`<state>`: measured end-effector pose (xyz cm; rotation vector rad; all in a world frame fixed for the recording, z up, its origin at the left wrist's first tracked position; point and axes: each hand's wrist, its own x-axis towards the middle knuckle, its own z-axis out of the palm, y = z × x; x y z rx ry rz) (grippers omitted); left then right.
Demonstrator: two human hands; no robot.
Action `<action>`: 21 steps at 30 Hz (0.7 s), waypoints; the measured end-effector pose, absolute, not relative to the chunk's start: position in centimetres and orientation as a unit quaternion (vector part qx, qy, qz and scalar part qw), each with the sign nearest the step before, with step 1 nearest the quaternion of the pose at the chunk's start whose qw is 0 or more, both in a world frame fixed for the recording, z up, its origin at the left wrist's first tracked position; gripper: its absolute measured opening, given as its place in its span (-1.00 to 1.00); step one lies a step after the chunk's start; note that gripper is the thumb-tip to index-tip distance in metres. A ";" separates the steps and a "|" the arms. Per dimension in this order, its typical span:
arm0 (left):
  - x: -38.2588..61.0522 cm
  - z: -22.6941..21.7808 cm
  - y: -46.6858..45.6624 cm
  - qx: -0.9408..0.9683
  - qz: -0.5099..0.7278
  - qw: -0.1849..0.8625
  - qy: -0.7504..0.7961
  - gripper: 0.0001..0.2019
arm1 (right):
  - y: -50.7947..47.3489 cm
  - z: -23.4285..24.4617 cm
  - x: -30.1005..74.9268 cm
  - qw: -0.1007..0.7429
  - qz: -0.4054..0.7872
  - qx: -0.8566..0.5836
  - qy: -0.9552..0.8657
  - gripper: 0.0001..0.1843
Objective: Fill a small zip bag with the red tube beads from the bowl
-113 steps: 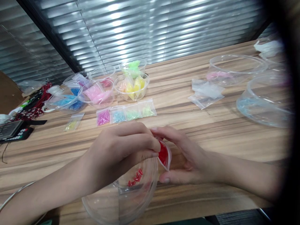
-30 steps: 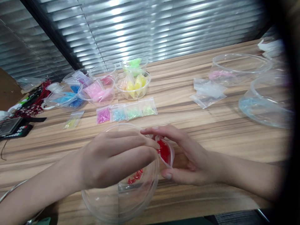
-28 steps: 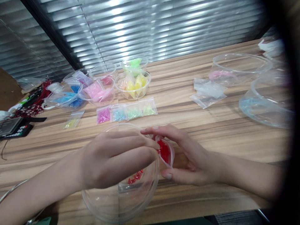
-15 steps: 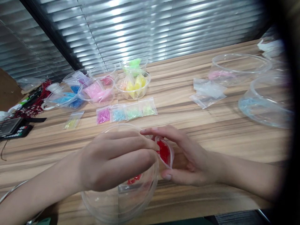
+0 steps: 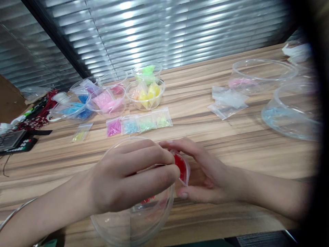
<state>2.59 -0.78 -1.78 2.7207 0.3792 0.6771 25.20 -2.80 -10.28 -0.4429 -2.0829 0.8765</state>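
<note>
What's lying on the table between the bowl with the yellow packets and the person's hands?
A row of four small bead bags, pink, blue and two green, lies between the yellow-packet bowl and the hands, left hand, right hand, in the head view.

I am sitting at a craft or packing workbench, a long striped wooden tabletop (image 5: 231, 137) against closed grey slatted blinds (image 5: 154, 31), spread with clear plastic bowls of coloured bead packets (image 5: 145, 94), a row of small zip bags of beads (image 5: 138, 124) and a black calculator (image 5: 15, 144).
</note>
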 end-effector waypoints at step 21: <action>1.2 -1.1 -0.2 0.977 0.081 0.160 0.117 -0.82 | -2.8 -10.4 25.2 0.412 0.347 -0.184 -0.822 -0.13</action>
